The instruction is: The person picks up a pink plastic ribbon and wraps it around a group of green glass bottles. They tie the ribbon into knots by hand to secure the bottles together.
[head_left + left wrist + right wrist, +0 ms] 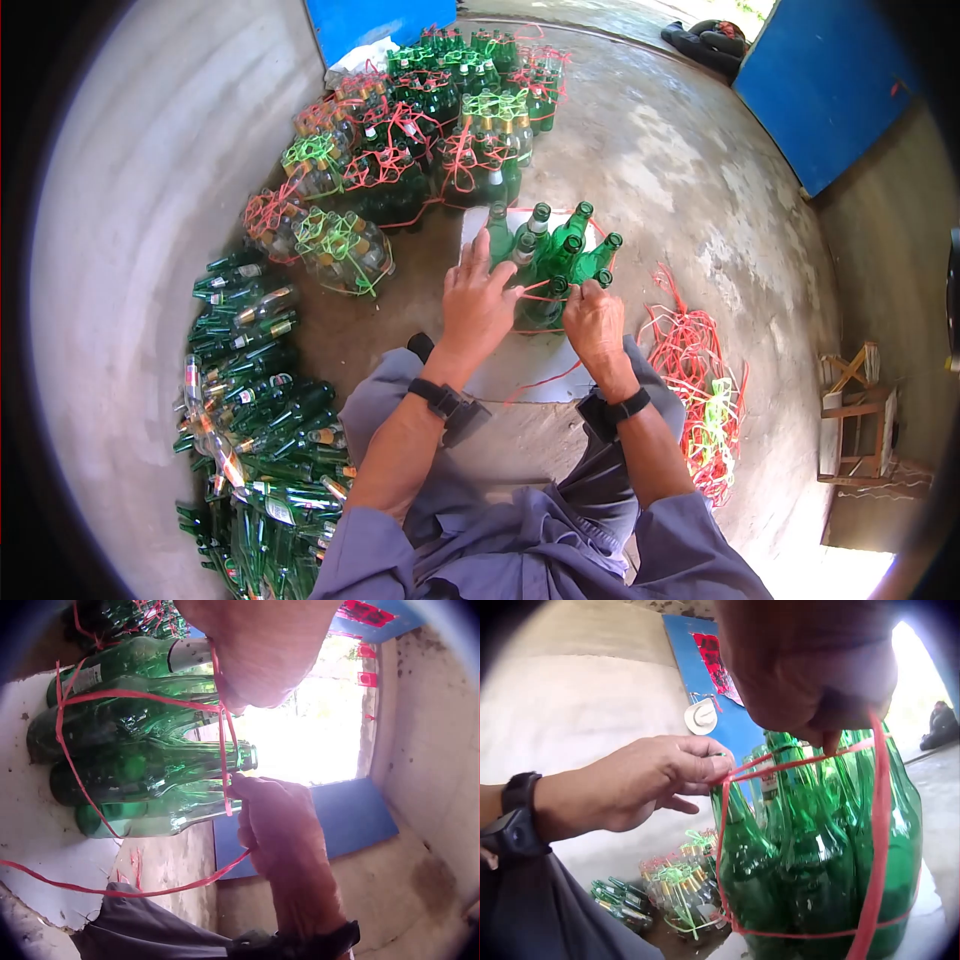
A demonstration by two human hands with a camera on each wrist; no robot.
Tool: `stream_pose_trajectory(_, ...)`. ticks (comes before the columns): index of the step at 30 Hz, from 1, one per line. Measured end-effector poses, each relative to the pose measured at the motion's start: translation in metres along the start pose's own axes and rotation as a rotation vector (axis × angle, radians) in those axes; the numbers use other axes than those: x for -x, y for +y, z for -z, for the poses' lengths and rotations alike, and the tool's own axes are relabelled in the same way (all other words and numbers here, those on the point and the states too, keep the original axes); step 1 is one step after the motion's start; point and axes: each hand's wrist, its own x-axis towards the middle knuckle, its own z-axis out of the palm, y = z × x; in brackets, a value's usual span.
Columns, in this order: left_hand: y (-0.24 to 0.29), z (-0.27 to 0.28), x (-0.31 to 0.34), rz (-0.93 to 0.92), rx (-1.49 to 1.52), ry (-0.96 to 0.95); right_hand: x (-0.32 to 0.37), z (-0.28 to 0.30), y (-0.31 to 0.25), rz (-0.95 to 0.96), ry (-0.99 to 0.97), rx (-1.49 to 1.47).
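Several green glass bottles (572, 262) stand upright in a tight cluster between my hands. Red plastic twine (810, 934) loops round their lower bodies, and more runs across the necks. At the near left side, my left hand (477, 305) pinches the twine between thumb and forefinger beside a bottle neck, its other fingers spread. My right hand (597, 325) is at the near right necks, fingers curled round the twine. From it a loose tail of twine (150, 891) hangs down past the bottles. Under the cluster lies a pale board (480, 375).
Bundles of bottles (400, 150) tied with red and green twine stand at the far left. Loose green bottles (265, 420) are piled along the left wall. A heap of red and green twine (695, 370) lies at right, near a small wooden stool (857, 420).
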Motion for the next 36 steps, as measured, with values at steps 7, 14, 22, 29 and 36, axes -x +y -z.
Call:
stream_pose_trajectory(7, 0.003, -0.002, -0.001, 0.017, 0.027, 0.002, 0.006, -0.007, 0.013, -0.038, 0.061, -0.178)
stream_pose_trajectory(14, 0.006, -0.006, -0.003, 0.038, 0.003, -0.003, 0.024, -0.026, 0.024, -0.257, 0.001, -0.46)
stream_pose_trajectory(22, 0.026, -0.004, -0.002, -0.071, -0.14, 0.11, 0.027, -0.026, 0.027, -0.411, -0.088, -0.821)
stream_pose_trajectory(29, 0.053, -0.012, -0.01, -0.232, 0.168, -0.008, 0.021, -0.037, 0.031, -0.589, -0.139, -0.88)
stream_pose_trajectory(36, 0.061, -0.019, -0.027, -0.238, 0.025, -0.239, 0.023, -0.067, 0.045, -0.453, -0.039, -0.876)
